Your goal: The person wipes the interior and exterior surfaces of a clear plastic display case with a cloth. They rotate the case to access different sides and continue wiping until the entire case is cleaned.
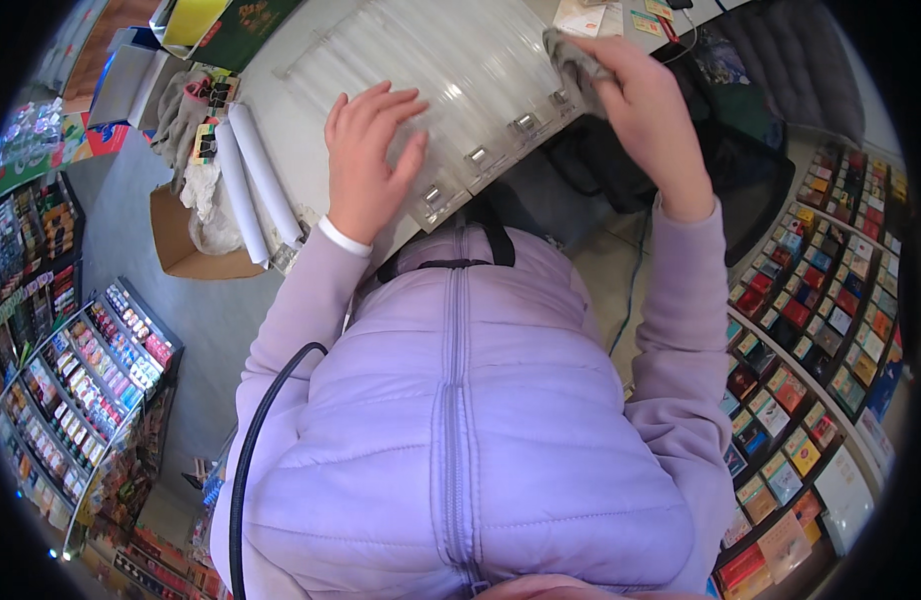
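Note:
A clear plastic tray with long parallel channels (pixel 430 67) lies on the white counter (pixel 280 142), with small metal-coloured pieces along its near edge. My right hand (pixel 640 97) grips a crumpled grey cloth (pixel 580 75) at the tray's right edge. Over the tray's left part is my left hand (pixel 378 150), fingers spread and holding nothing; whether it touches the plastic I cannot tell.
Two white paper rolls (pixel 254 180) lie at the counter's left, beside grey cloths (pixel 179 120) and a cardboard box (pixel 198 259). Cards and a cable are at the back right. A dark chair (pixel 738 180) stands right; stocked shelves (pixel 813 300) flank both sides.

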### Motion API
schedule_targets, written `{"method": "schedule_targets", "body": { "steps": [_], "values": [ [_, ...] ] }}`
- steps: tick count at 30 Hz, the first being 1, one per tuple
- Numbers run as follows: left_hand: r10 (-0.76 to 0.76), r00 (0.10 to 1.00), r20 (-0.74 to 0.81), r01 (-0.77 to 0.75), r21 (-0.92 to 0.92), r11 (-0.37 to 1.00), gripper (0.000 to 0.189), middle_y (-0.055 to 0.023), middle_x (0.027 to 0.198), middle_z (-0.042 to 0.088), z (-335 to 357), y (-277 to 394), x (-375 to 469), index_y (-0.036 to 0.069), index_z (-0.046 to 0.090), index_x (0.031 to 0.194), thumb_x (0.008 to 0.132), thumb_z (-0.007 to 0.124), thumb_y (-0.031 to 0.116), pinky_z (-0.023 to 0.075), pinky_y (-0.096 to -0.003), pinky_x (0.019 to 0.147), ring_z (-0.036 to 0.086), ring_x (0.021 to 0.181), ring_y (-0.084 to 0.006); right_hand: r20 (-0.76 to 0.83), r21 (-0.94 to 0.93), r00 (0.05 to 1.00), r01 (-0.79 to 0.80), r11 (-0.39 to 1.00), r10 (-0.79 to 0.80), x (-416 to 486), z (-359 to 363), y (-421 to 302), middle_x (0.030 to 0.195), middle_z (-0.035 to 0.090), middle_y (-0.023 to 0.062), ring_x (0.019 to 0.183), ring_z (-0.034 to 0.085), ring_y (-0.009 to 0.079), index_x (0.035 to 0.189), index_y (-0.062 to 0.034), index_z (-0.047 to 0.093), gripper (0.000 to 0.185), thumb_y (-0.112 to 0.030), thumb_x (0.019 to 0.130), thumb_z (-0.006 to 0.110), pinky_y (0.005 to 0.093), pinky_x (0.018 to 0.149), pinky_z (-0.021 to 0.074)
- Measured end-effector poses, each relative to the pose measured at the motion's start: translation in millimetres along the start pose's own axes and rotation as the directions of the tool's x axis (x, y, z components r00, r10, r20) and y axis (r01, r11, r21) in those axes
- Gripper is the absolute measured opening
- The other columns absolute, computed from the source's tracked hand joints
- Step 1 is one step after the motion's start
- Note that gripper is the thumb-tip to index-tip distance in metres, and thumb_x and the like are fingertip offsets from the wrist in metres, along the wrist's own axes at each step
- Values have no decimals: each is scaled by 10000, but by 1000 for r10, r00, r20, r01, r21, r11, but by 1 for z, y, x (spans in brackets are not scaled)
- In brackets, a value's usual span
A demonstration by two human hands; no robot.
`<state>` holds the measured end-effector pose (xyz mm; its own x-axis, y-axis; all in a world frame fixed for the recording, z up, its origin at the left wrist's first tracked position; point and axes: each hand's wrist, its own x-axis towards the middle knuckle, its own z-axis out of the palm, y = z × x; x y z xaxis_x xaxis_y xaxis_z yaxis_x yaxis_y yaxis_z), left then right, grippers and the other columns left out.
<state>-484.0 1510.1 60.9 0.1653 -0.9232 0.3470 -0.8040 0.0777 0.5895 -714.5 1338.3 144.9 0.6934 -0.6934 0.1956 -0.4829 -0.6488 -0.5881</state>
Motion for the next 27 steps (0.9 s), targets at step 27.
{"method": "schedule_targets", "body": {
  "steps": [27],
  "values": [
    [29,977,209,-115,413,903,196,-47,908,710,13,25,14,144,689,1010,838,708,238,533,-427,973,694,796,-241,103,216,918,355,910,-382,-45,41,-9,953,619,92,882,624,282,1006,-66,679,286,-4,730,639,355,806,504]
  ]
}}
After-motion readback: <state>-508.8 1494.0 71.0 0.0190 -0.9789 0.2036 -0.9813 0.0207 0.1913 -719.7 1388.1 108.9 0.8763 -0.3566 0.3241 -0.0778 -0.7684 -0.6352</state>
